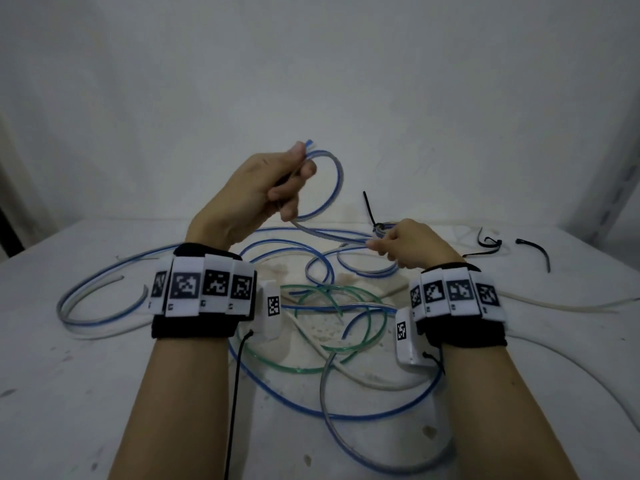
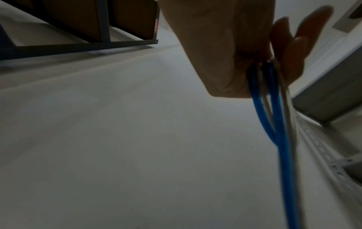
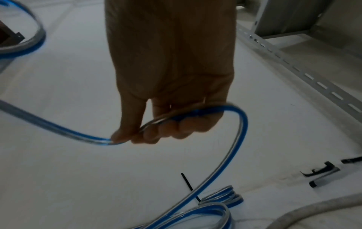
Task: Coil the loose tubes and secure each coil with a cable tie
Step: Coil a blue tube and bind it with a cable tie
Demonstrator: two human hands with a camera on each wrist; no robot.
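Head view: left grip [image 1: 256, 192] clamps blue tube [image 1: 337, 174] loop; right grip [image 1: 408, 244] pinches same tube.

Blue-striped clear tube [image 1: 337, 174], green tube [image 1: 311, 367], black cable ties [image 1: 369, 206].

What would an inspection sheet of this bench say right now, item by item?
Surface: white table, stained and speckled.
Job's things: blue tube looped once in the air; green tube and white tube loose on the table; one blue coil already tied with a black tie.
Clutter: spare black ties at far right.
Hands: left hand holds the loop raised; right hand grips the same tube lower down.
Cables: thin black cord hangs from the left wristband.
Surroundings: plain pale wall; slotted metal shelving at right.
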